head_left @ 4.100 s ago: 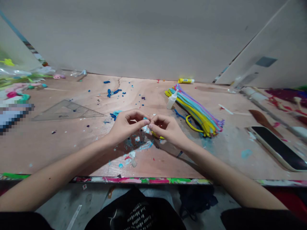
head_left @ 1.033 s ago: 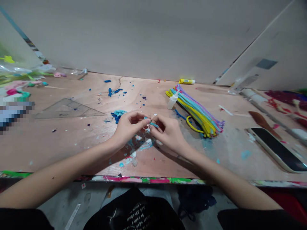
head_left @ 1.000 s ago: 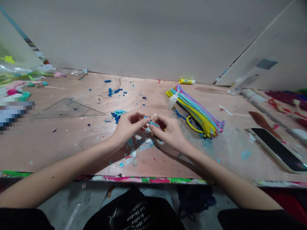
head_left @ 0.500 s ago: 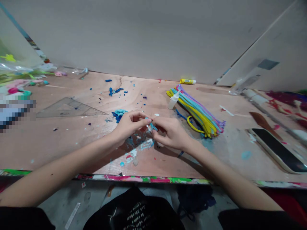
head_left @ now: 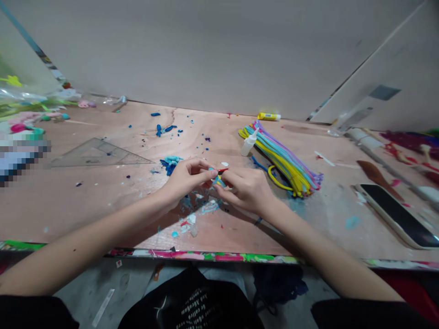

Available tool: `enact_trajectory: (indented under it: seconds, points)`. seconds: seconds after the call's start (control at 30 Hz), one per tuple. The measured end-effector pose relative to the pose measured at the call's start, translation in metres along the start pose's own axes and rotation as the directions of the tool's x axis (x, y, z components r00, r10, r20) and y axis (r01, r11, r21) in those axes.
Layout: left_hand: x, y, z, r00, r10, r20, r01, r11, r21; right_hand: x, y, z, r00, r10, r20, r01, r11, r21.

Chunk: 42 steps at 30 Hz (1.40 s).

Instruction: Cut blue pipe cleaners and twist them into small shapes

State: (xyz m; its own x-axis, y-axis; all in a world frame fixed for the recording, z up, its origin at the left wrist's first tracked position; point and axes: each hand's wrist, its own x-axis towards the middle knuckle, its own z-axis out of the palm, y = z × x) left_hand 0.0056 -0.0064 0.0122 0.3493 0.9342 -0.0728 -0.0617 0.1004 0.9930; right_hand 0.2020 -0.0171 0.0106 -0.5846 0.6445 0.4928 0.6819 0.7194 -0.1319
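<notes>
My left hand [head_left: 185,178] and my right hand [head_left: 247,189] meet over the middle of the wooden table [head_left: 103,201]. Both pinch a small craft piece [head_left: 218,179] made of light blue, yellow and red bits, held just above the tabletop. The fingers of both hands are curled round it, and most of the piece is hidden by them. Scraps of blue and white material [head_left: 202,210] lie on the table right under the hands.
A bundle of coloured pipe cleaners [head_left: 284,160] lies to the right, with a small white glue bottle [head_left: 247,142] on it. A yellow glue stick [head_left: 269,116] lies by the wall. A phone [head_left: 398,212] is at far right, a clear set square [head_left: 98,155] at left.
The hands stay together in the same spot. My right hand has turned and shifted slightly while working the small piece; a red bit now shows between the fingertips.
</notes>
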Motion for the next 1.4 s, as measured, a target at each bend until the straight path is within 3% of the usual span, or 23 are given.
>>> enact_trajectory:
  seconds: [0.27,0.43,0.63,0.9,0.97,1.13,1.2,1.27,1.4]
  points:
    - [-0.002,0.002,0.002,1.000,0.005,-0.008,-0.005,1.000,0.015,-0.001,-0.005,0.006,0.998,0.047,-0.038,-0.049,0.997,-0.063]
    - [-0.002,0.004,0.002,1.000,0.000,-0.025,-0.001,0.999,-0.037,0.002,-0.004,0.005,0.993,0.111,-0.029,-0.103,0.976,0.193]
    - [0.000,0.004,0.001,0.995,0.059,-0.079,-0.059,0.998,0.000,0.004,-0.001,0.004,0.947,0.311,0.084,-0.303,0.765,0.568]
    - [-0.003,0.002,0.002,0.998,0.036,-0.053,-0.039,0.997,-0.065,0.005,-0.003,0.012,0.907,0.382,0.178,-0.364,0.497,0.788]
    - [-0.002,0.002,0.002,0.998,0.039,-0.038,-0.042,0.997,-0.062,0.005,-0.004,0.011,0.912,0.382,0.152,-0.347,0.518,0.782]
    - [-0.001,0.002,0.000,0.999,0.022,-0.035,-0.024,0.998,-0.052,0.005,-0.003,0.008,0.935,0.352,0.049,-0.298,0.704,0.644]
    - [0.000,0.001,-0.002,0.999,-0.024,-0.033,0.021,0.997,-0.073,0.006,-0.003,0.007,0.936,0.351,0.042,-0.291,0.698,0.655]
    - [0.001,0.001,-0.003,0.997,-0.064,-0.036,0.060,0.993,-0.102,0.007,-0.002,0.007,0.917,0.388,0.089,-0.320,0.585,0.745]
    - [0.003,0.001,-0.004,0.995,-0.088,-0.042,0.081,0.986,-0.144,0.009,0.002,0.009,0.853,0.445,0.275,-0.417,0.261,0.871]
